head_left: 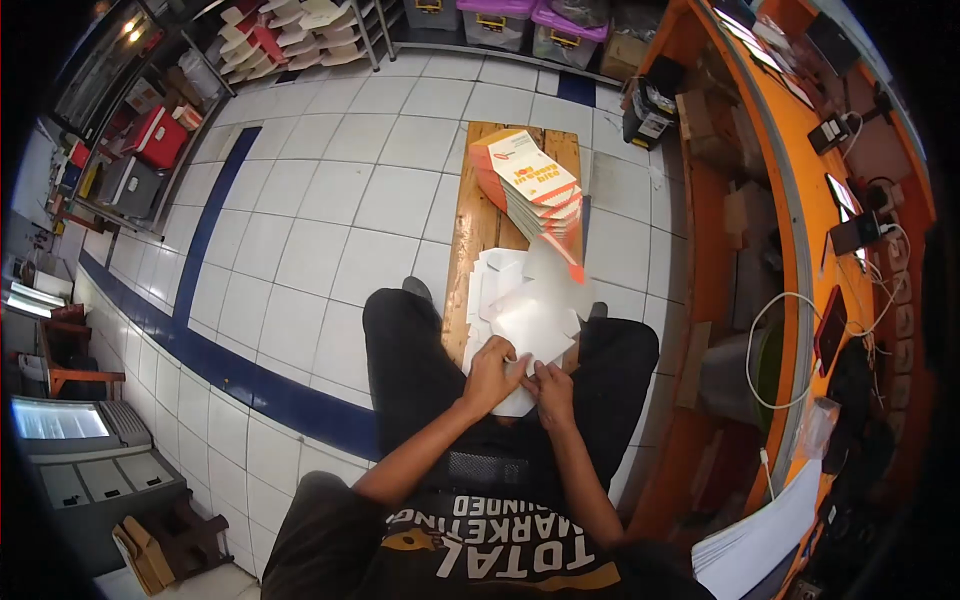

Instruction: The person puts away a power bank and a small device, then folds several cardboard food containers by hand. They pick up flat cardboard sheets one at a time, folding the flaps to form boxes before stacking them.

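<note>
Left hand (pixel 490 380) pinches the near edge of the white card (pixel 532 318), which lies on the bench (pixel 480 222); right hand (pixel 553 393) grips it just beside. Folding seems in hand; the next move likely calls for firm thumb pressure there.

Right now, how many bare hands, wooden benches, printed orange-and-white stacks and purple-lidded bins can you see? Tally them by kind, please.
Bare hands: 2 (left hand, right hand)
Wooden bench: 1
Printed stack: 1
Purple-lidded bins: 2
Total: 6, leaving out the white card, whose overlapping pieces I can't count.
</note>
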`<action>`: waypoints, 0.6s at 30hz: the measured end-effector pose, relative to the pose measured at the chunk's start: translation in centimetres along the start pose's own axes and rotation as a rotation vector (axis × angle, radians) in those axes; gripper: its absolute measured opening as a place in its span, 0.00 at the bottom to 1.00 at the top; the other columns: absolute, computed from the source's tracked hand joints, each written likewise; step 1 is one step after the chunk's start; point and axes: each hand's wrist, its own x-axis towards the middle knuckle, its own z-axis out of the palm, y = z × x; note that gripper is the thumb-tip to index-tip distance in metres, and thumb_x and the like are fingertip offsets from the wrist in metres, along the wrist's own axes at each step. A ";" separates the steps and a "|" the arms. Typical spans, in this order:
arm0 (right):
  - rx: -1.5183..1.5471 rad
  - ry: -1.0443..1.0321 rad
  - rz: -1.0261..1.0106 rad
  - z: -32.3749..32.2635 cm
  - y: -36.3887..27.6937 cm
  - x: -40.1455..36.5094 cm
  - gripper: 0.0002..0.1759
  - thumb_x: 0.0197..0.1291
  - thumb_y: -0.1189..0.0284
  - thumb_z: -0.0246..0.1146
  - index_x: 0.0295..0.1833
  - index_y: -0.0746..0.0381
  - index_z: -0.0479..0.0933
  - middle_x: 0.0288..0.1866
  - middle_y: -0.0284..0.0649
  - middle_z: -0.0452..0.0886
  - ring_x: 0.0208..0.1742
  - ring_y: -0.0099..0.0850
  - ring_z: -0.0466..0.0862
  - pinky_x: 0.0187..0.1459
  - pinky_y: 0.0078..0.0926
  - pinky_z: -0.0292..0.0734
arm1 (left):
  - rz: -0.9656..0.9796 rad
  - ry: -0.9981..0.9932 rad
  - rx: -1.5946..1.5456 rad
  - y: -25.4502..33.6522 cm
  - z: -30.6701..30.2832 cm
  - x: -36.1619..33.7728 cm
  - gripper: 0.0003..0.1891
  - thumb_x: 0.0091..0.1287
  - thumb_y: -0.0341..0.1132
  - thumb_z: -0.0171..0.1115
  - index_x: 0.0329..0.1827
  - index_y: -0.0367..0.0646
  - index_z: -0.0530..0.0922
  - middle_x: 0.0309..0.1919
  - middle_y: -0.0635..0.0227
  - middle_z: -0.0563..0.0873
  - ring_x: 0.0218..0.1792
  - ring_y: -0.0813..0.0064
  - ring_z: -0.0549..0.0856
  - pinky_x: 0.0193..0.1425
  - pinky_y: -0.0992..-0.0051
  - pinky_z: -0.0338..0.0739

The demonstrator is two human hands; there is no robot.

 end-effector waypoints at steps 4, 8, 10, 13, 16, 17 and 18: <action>0.007 0.020 -0.029 -0.1 -0.7 -0.3 0.12 0.74 0.71 0.60 0.44 0.72 0.78 0.39 0.42 0.82 0.42 0.30 0.86 0.49 0.28 0.87 | 0.233 -0.039 0.047 0.8 -0.2 -0.1 0.17 0.60 0.35 0.74 0.42 0.35 0.76 0.40 0.51 0.78 0.38 0.45 0.82 0.41 0.58 0.79; 0.006 -0.004 0.022 -0.9 -0.2 0.3 0.11 0.73 0.72 0.62 0.40 0.70 0.78 0.37 0.39 0.82 0.40 0.27 0.86 0.46 0.26 0.88 | 0.159 0.012 0.016 0.0 0.2 0.0 0.14 0.61 0.33 0.73 0.36 0.33 0.76 0.35 0.53 0.80 0.35 0.52 0.84 0.40 0.62 0.79; 0.025 0.000 0.025 -0.4 -0.6 -0.2 0.11 0.73 0.73 0.63 0.39 0.71 0.78 0.37 0.40 0.82 0.42 0.30 0.87 0.47 0.26 0.88 | 0.071 0.066 -0.017 -0.2 0.4 0.3 0.13 0.61 0.32 0.73 0.34 0.34 0.76 0.31 0.55 0.80 0.33 0.56 0.84 0.38 0.64 0.78; 0.071 0.027 0.006 0.4 -0.9 0.0 0.10 0.71 0.75 0.63 0.40 0.73 0.78 0.38 0.42 0.82 0.46 0.34 0.89 0.49 0.26 0.88 | -0.335 0.194 -0.102 0.4 0.3 0.7 0.08 0.62 0.30 0.71 0.31 0.37 0.80 0.24 0.61 0.84 0.27 0.73 0.83 0.34 0.71 0.76; 0.064 0.058 -0.052 0.2 -0.9 0.1 0.13 0.70 0.77 0.65 0.50 0.79 0.77 0.42 0.49 0.84 0.46 0.38 0.89 0.52 0.29 0.89 | -0.221 0.235 -0.215 -2.3 1.6 -0.1 0.07 0.64 0.31 0.69 0.34 0.36 0.82 0.27 0.62 0.87 0.29 0.77 0.83 0.36 0.72 0.76; 0.054 0.034 -0.067 -0.2 -0.5 0.3 0.15 0.69 0.77 0.65 0.52 0.81 0.77 0.44 0.51 0.84 0.46 0.39 0.89 0.52 0.29 0.89 | -0.248 0.178 -0.361 -3.7 2.1 -0.2 0.07 0.66 0.32 0.68 0.37 0.36 0.84 0.28 0.65 0.87 0.30 0.80 0.82 0.36 0.74 0.76; -0.086 0.008 -0.069 -0.1 -1.3 -0.2 0.12 0.69 0.78 0.64 0.50 0.80 0.79 0.47 0.52 0.85 0.49 0.36 0.88 0.54 0.26 0.87 | -0.295 0.148 -0.408 -4.4 2.4 -0.4 0.07 0.67 0.33 0.68 0.38 0.37 0.85 0.28 0.68 0.86 0.30 0.81 0.81 0.36 0.75 0.75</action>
